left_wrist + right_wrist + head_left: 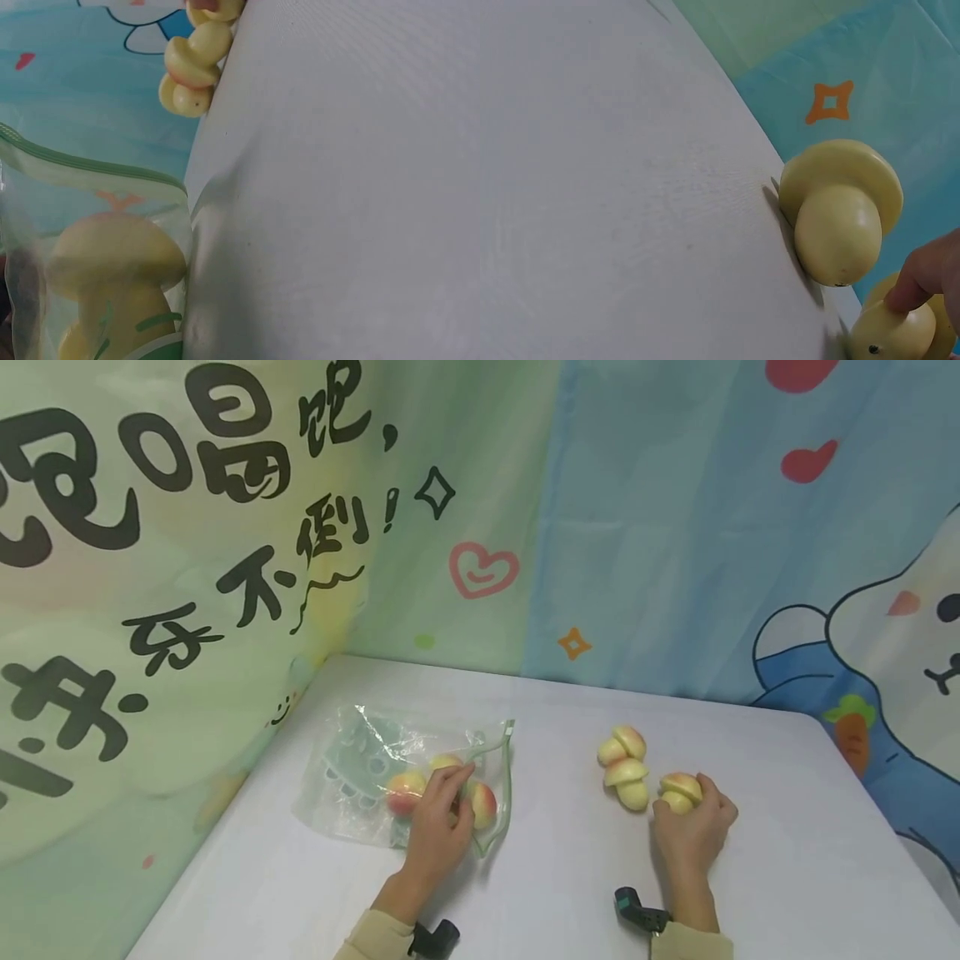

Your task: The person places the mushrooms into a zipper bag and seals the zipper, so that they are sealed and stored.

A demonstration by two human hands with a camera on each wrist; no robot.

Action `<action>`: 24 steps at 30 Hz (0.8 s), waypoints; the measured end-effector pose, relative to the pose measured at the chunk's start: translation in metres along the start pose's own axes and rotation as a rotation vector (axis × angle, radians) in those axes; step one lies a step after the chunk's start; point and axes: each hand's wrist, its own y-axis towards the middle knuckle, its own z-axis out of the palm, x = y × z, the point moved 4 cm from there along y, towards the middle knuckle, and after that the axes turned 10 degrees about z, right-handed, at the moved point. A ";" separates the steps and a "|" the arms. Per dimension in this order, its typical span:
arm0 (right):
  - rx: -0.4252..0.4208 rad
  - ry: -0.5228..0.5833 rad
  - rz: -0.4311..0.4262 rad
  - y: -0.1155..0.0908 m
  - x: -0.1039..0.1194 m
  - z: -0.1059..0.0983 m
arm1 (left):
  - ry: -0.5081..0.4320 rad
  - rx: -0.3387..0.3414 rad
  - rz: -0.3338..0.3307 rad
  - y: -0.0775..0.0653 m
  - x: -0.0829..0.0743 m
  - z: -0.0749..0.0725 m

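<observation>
Mushroom (pixel 679 789) gripped at its sides, well apart from a zip bag (pixel 507 777)

The yellow, red-tinged piece is held at the white table (pixel 562 877) by the right hand (pixel 692 837), pinched between thumb and fingers; in the right wrist view the thumb is seen pressed near where stem meets cap. Just to its left, two matching mushrooms (pixel 627 782) are laid close together. Farther left, more red-and-yellow pieces (pixel 406 792) are seen through the clear bag, whose mouth is turned toward the loose ones. The left hand (pixel 437 837) is rested at that mouth, fingers bent (whether the film is pinched cannot be told).

Judging by the smooth, glossy skin, a light, fairly stiff model may be expected, slightly slippery and not very fragile. It would best be taken at the narrowing under the cap, where slipping is resisted by the flared rim. The bag looks thin and limp, and should be steadied by its green edge.
</observation>
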 end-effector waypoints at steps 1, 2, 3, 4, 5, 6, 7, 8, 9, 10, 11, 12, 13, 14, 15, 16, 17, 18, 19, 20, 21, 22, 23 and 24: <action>-0.005 0.013 0.003 0.000 0.000 0.000 | 0.001 -0.001 0.001 0.000 0.000 0.000; -0.011 0.032 0.001 0.000 -0.001 -0.001 | 0.002 -0.002 0.001 -0.001 -0.001 -0.001; -0.019 0.054 -0.004 0.000 0.000 -0.001 | 0.003 -0.002 0.000 -0.001 -0.001 -0.001; -0.025 0.076 -0.010 -0.001 0.000 -0.002 | 0.003 -0.001 -0.002 -0.001 -0.001 -0.001; -0.034 0.101 -0.021 -0.001 0.001 -0.003 | 0.004 0.001 -0.005 -0.001 -0.001 -0.001; -0.044 0.124 -0.035 -0.001 0.002 -0.003 | 0.001 0.003 -0.008 -0.001 0.000 0.000; -0.055 0.146 -0.047 -0.002 0.004 -0.004 | 0.000 0.004 -0.008 -0.002 0.000 0.000; -0.067 0.166 -0.060 -0.002 0.005 -0.005 | -0.001 0.001 -0.004 -0.001 0.000 0.000; -0.075 0.183 -0.068 -0.003 0.007 -0.005 | -0.004 0.000 -0.001 -0.001 0.000 0.001; -0.084 0.196 -0.077 -0.005 0.008 -0.005 | -0.006 -0.002 0.001 -0.001 0.000 0.001; -0.095 0.213 -0.087 -0.007 0.010 -0.005 | -0.008 -0.005 0.003 -0.002 0.000 0.001; -0.102 0.233 -0.094 -0.008 0.012 -0.005 | -0.009 -0.007 0.006 -0.002 -0.001 0.001; -0.105 0.257 -0.102 -0.011 0.014 -0.004 | -0.006 -0.006 0.004 -0.002 -0.001 0.001; -0.108 0.281 -0.112 -0.013 0.016 -0.003 | -0.004 -0.004 0.002 -0.002 0.000 0.001; -0.108 0.305 -0.125 -0.016 0.018 -0.002 | -0.004 0.003 -0.007 -0.003 0.000 0.001; -0.107 0.327 -0.141 -0.019 0.021 -0.001 | -0.003 0.009 -0.016 -0.004 0.000 0.001; -0.099 0.349 -0.156 -0.022 0.023 0.001 | -0.004 0.014 -0.024 -0.004 0.001 0.002; -0.091 0.364 -0.172 -0.025 0.026 0.002 | -0.004 0.021 -0.034 -0.005 0.001 0.002; -0.081 0.375 -0.194 -0.029 0.029 0.004 | -0.006 0.026 -0.044 -0.006 0.002 0.002; -0.073 0.388 -0.216 -0.035 0.035 0.003 | -0.008 0.028 -0.044 -0.006 0.003 0.003; -0.064 0.398 -0.240 -0.042 0.042 0.003 | -0.011 0.024 -0.037 -0.006 0.003 0.003; -0.053 0.406 -0.258 -0.048 0.048 0.002 | -0.014 0.020 -0.028 -0.006 0.003 0.003; -0.044 0.413 -0.277 -0.053 0.054 0.002 | -0.016 0.018 -0.022 -0.005 0.003 0.003; -0.040 0.416 -0.295 -0.056 0.058 0.003 | -0.012 0.014 -0.014 -0.004 0.003 0.003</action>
